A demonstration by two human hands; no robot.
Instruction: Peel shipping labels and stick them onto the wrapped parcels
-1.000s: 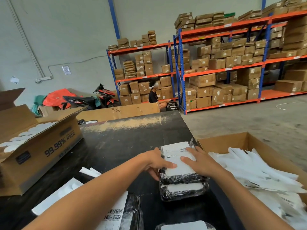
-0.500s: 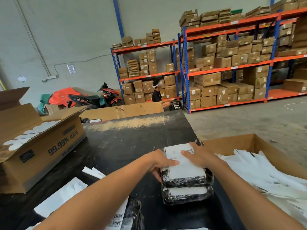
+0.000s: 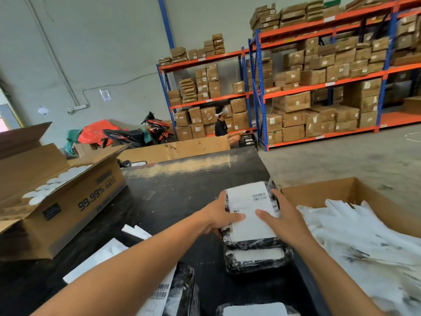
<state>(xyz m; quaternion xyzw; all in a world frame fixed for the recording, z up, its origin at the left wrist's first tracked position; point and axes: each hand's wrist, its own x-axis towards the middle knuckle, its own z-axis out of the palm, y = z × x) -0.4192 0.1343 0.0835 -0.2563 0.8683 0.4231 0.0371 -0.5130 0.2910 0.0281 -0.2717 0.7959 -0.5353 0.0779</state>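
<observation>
Two tall racks (image 3: 319, 71) of orange beams and blue posts at 1 o'clock, stacked with brown cartons. Black table (image 3: 182, 197) across the middle, running from 6 toward 12. Open cardboard box (image 3: 68, 201) at 9 o'clock on the table's left part, printed "99.99% RATE", white round pieces visible inside. Second open carton (image 3: 355, 190) at 3 o'clock just beside the table's right edge, heaped with white backing strips (image 3: 364, 238). Flat cardboard sheet (image 3: 177, 149) along the table's far edge at 12. Parked motorbike (image 3: 139, 131) at 11 o'clock, orange cover beside it; seated person (image 3: 222, 126) near the lower rack shelves.

At centre, top wrapped parcel (image 3: 250, 241) in black film, stacked on a lower parcel (image 3: 257, 258) also bearing a white label. Shipping label (image 3: 249, 208) lying flat on the top parcel, barcode toward 1 o'clock. Left hand (image 3: 219, 216) curled round the parcel's left edge, thumb laid over the label. Right hand (image 3: 282, 217) spread flat on the label's right part, fingers straight, pressing down. More wrapped parcels at 6 o'clock, partly cut off by the lower border; loose white sheets (image 3: 100, 256) at 7 o'clock, one barcoded label (image 3: 159, 295) half hidden under the left forearm.
</observation>
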